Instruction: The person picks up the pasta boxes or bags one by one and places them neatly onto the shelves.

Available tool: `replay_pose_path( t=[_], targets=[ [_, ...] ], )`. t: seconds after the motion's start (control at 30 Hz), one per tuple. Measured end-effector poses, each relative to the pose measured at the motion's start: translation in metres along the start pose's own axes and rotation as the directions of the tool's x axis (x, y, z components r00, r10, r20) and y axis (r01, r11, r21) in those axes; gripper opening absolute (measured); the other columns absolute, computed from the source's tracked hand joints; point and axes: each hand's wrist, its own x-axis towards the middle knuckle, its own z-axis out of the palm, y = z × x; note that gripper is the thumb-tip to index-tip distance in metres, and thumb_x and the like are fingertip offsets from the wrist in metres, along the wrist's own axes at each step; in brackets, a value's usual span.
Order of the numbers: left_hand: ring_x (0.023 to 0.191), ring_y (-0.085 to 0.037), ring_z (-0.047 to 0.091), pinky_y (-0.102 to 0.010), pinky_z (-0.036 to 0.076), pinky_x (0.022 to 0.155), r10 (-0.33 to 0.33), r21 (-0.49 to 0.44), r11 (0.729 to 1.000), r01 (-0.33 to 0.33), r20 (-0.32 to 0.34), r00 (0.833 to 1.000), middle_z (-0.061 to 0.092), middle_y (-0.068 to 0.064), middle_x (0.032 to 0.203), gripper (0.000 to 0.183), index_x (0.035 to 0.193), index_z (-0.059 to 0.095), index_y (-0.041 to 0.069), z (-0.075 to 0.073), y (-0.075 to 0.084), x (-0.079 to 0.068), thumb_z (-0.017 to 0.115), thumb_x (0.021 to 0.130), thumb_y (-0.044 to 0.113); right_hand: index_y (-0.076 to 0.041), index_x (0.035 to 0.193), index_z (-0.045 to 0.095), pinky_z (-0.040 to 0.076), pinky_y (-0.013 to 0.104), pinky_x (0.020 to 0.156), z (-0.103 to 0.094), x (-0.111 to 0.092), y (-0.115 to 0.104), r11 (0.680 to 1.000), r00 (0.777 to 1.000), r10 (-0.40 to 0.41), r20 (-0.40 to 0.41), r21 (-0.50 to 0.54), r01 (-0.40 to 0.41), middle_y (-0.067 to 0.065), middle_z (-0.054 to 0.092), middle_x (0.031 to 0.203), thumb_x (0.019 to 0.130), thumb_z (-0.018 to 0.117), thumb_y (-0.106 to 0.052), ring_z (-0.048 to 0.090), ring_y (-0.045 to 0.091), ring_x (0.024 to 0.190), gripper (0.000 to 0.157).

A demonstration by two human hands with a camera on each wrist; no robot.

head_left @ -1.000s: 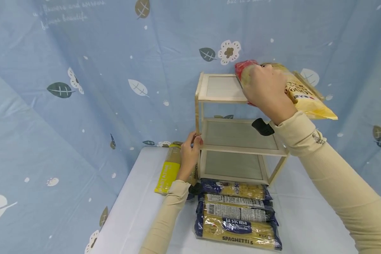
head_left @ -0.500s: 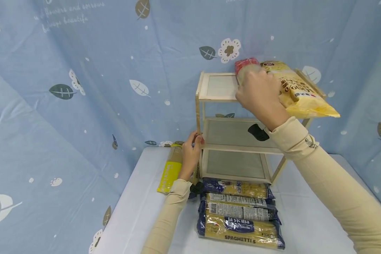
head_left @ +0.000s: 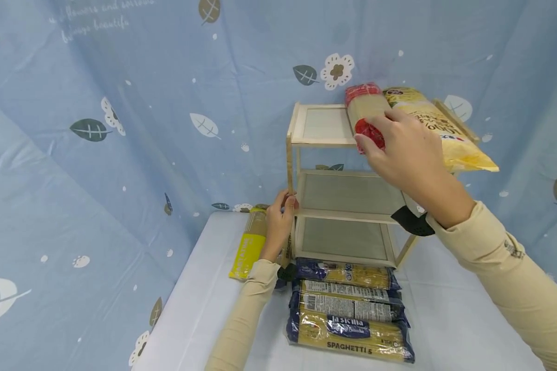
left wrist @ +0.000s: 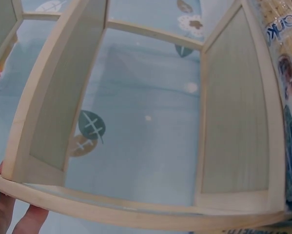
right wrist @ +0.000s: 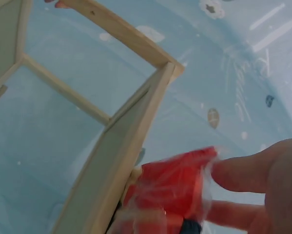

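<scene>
While the right hand [head_left: 410, 157] touches the red-ended pack [head_left: 364, 116] with straight fingers, hiding its near end, the left hand [head_left: 278, 224] grips the rack [head_left: 322, 141] post, covering a yellow pack [head_left: 248, 250].

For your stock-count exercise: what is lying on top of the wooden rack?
On the wooden rack lie a red-ended packet and a yellow packet. The right hand covers part of both.
</scene>
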Motion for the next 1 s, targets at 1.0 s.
replay_pose_path(
  t=[1.0],
  targets=[
    [0.079,-0.017,0.06,-0.037,0.047,0.071,0.014,-0.002,1.0,-0.014,0.003,1.0,0.064,-0.006,0.085,0.036,0.117,0.059,0.003,-0.001,0.002,0.0,0.041,0.103,0.031,-0.008,0.11,0.07,0.036,0.016,0.055,-0.01,-0.098,0.039,0.811,0.845,-0.51,-0.162,0.238,0.535,0.01,0.059,0.122,0.097,0.045,-0.045,0.055,0.01,0.083,0.046]
  ],
)
